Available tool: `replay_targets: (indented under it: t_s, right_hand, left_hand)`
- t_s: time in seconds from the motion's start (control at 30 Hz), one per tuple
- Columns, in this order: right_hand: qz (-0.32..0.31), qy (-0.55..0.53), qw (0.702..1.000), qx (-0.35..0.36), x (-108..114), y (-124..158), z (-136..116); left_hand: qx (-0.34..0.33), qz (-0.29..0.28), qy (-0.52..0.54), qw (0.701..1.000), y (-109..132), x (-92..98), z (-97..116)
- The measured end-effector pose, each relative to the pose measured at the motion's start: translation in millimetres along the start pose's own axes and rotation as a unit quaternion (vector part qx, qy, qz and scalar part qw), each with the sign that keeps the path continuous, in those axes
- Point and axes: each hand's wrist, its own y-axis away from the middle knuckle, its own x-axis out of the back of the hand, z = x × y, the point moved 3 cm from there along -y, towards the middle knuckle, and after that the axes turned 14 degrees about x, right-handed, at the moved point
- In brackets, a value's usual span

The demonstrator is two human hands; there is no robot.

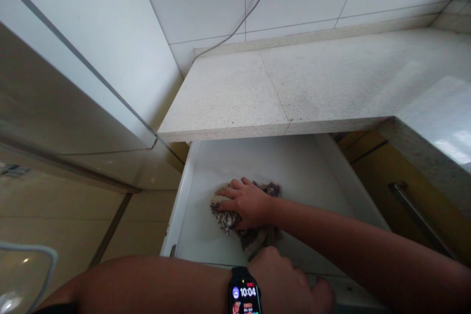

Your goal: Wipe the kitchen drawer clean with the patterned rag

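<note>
A bunched, patterned brown-and-white cloth (pixel 225 218) lies on the white floor of a pulled-out drawer (pixel 301 162). Over it, my right hand (pixel 253 203) presses down with the fingers spread and bent around the folds. Part of the cloth hangs loose towards the drawer's front. My left hand (pixel 289 279), with a black smartwatch (pixel 245 292) on the wrist, is curled at the drawer's front edge, close to the cloth's lower end. Its fingertips are mostly hidden behind the hand.
A speckled stone countertop (pixel 235 93) overhangs the back of the drawer. To the right are a cabinet with a metal bar handle (pixel 419 216) and the counter's corner. A tall white cabinet (pixel 91 34) stands at the left. A grey cord (pixel 253 10) runs from a wall socket to the counter.
</note>
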Motion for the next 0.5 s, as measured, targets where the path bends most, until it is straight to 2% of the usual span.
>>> replay_targets:
  t_s: [0.5]
  right_hand:
    - [0.007, -0.005, 1.000, 0.002, 0.4, 1.0, 0.0]
  left_hand:
    - [0.004, -0.010, 0.005, 1.000, 2.0, 8.4, 1.0]
